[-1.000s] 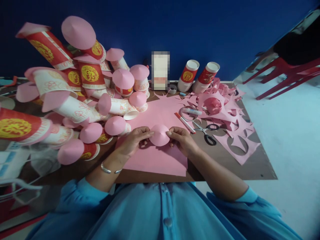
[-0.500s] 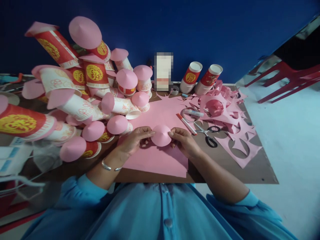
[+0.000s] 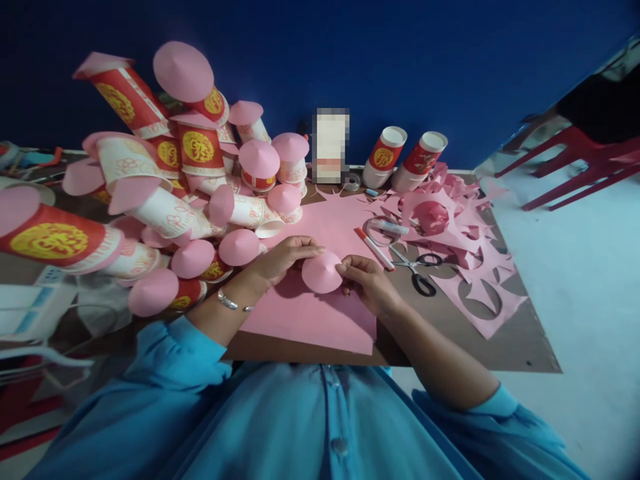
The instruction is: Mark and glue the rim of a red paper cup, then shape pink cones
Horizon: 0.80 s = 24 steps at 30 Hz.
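Head view: both hands at a pink paper cone [image 3: 321, 272] over the pink sheet [image 3: 310, 313], middle of the frame.

Right hand [image 3: 367, 285] pinches the cone's right edge between thumb and fingertips, much as it did a second ago. Left hand [image 3: 283, 257] has changed: earlier it gripped the cone's left edge from the side, now it sits higher and further up the frame, its fingers stretched flat toward the cone's upper rim; whether they touch it I cannot tell. Left forearm and bracelet [image 3: 231, 302] have swung up with it. Cone keeps its place, just left of the red marker [image 3: 374, 247] and the scissors [image 3: 415, 267]. Pile of capped paper cups [image 3: 190, 193] fills the upper left, pink offcuts [image 3: 460, 233] lie to the right.
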{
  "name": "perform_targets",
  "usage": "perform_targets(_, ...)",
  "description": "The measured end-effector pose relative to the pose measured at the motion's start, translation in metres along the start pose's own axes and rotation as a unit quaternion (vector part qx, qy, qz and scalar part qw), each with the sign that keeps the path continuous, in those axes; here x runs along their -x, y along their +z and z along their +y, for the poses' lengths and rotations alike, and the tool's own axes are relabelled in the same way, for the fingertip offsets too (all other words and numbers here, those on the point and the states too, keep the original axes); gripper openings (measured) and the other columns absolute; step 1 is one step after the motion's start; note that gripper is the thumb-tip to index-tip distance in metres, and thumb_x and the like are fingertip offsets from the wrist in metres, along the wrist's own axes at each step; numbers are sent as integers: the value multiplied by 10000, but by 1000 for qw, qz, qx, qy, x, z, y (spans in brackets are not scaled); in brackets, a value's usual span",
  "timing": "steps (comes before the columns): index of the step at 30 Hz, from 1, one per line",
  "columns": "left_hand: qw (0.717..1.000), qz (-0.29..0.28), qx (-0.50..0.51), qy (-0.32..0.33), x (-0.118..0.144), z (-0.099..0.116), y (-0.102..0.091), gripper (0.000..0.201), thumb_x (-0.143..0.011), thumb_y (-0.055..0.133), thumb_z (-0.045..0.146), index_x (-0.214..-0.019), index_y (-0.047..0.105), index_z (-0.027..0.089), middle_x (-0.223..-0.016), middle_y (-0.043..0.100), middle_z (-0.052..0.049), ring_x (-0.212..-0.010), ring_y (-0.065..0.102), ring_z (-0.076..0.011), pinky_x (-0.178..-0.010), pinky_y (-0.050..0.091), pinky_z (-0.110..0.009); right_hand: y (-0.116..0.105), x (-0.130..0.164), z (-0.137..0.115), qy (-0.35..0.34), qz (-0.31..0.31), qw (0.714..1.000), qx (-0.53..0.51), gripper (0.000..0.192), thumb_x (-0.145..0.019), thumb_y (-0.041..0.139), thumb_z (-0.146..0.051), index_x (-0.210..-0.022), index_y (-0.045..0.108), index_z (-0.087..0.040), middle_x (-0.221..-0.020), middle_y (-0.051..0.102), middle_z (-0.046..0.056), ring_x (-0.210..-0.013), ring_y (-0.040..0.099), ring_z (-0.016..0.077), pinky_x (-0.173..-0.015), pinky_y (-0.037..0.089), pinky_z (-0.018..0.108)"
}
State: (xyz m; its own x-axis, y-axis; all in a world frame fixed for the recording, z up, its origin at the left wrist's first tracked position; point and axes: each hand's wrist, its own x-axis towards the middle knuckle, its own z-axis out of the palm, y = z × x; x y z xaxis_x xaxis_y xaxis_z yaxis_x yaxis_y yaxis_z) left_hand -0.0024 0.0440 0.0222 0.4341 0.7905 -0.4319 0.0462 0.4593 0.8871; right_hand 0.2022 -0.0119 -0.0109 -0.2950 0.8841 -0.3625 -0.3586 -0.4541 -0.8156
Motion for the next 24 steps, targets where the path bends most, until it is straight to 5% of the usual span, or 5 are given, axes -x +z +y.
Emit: perform_targets(24, 1000, 7, 13, -15, 25, -14, -11, 510, -658, 926, 572, -688, 585, 194, -593, 442, 59, -547, 338, -83, -514, 188, -241, 0, 2, -1, 0, 0, 1000, 14, 511, -650, 1015, -535, -688, 640, -191, -550, 587, -61, -456, 537, 76, -438, 449, 196)
